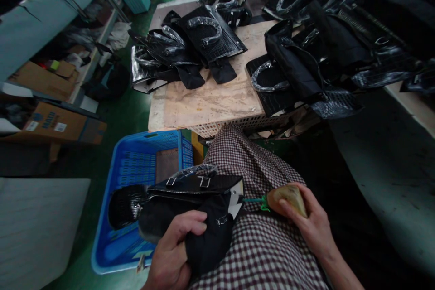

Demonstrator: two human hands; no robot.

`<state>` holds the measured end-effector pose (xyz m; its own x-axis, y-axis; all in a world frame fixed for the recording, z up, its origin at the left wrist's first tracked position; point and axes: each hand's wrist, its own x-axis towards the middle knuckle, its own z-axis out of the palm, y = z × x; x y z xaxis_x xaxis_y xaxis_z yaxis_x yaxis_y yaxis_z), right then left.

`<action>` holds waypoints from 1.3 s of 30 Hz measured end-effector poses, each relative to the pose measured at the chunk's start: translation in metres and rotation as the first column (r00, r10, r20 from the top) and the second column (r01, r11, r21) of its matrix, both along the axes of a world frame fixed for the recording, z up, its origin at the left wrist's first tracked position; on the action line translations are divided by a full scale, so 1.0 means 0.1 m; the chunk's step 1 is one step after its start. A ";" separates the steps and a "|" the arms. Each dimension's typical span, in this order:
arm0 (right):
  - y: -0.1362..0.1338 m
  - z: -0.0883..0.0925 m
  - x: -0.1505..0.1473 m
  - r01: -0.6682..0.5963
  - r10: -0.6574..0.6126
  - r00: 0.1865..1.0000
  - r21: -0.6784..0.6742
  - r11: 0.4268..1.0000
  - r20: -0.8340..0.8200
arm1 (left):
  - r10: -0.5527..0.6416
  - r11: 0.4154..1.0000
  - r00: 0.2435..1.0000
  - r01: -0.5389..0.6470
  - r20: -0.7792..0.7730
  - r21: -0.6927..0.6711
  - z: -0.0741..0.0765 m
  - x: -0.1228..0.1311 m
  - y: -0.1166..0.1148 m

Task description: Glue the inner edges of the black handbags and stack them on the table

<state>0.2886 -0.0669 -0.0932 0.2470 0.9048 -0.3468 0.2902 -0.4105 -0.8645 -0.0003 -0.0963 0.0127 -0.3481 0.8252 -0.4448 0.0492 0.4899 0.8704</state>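
My left hand (176, 247) is closed on the black cloth lining of an unfinished handbag (193, 190) that rests across my lap. The bag has silver buckles and a handle wrapped in clear plastic, and pale inner layers show at its right end. Wrapped around a yellowish squeeze bottle (287, 199), my right hand (311, 217) holds it level to the right of the bag. From the bottle's tip, tied with something green, a thin blue-green nozzle (253, 200) points left at the bag's pale end. Whether it touches is hard to see.
A blue plastic basket (117, 163) with a black piece inside stands at my left. Ahead, a wooden board (210, 104) on a pale crate bears several black bags (212, 31). More bags (295, 63) are heaped at right. Cardboard boxes (64, 122) lie at far left.
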 end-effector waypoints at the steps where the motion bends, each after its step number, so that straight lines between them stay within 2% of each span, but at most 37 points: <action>1: 0.01 0.01 -0.02 0.012 -0.012 1.000 -0.020 1.000 0.012 | 0.033 0.999 0.999 -0.032 0.024 -0.014 0.00 0.00 -0.01; 4: 0.02 0.05 -0.05 0.050 -0.048 0.998 -0.049 0.998 0.045 | 0.074 0.996 0.995 -0.072 0.059 -0.043 -0.01 0.00 -0.03; 9: 0.02 0.16 -0.04 0.067 -0.069 0.998 -0.111 0.991 -0.014 | 0.040 0.997 0.998 -0.038 0.044 -0.063 0.00 -0.03 -0.01; 14: 0.03 0.28 -0.07 0.027 -0.065 0.982 -0.207 0.978 -0.176 | 0.015 0.997 0.999 -0.011 0.043 -0.075 0.00 -0.07 0.04; 19: 0.02 0.37 -0.13 0.020 -0.113 0.931 -0.261 0.965 -0.348 | 0.023 0.997 0.997 -0.017 0.079 -0.077 -0.03 -0.08 0.04; 26: 0.11 0.50 -0.24 0.027 -0.151 0.882 -0.272 0.962 -0.446 | -0.154 0.987 0.984 0.157 -0.087 0.028 0.05 -0.09 0.14; 31: 0.13 0.46 -0.17 -0.025 -0.115 0.877 -0.284 0.959 -0.466 | -0.181 0.978 0.976 0.191 -0.123 0.079 0.09 -0.03 0.20; 39: 0.11 0.27 -0.05 -0.006 -0.074 0.949 -0.253 0.967 -0.305 | -0.269 0.954 0.947 0.287 -0.175 0.084 0.15 -0.08 0.20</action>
